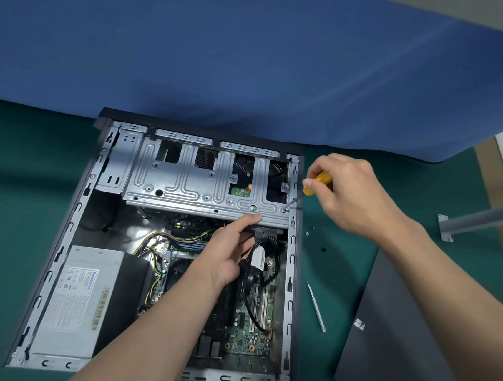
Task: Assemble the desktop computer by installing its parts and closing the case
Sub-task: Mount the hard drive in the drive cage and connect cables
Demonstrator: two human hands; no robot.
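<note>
In the open grey metal computer case (64,233), lying on a green mat (13,198), the left hand (229,252) seems to pinch the near edge of the ribbed silver drive cage (183,183). The right hand (348,196) grips a yellow-handled screwdriver (318,181), tip on the cage's right-corner screw (283,210).

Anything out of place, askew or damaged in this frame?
Nothing looks damaged or askew. Only loose bits: a few small screws lie scattered on the mat right of the case, and a black cable loops slack over the motherboard.
</note>
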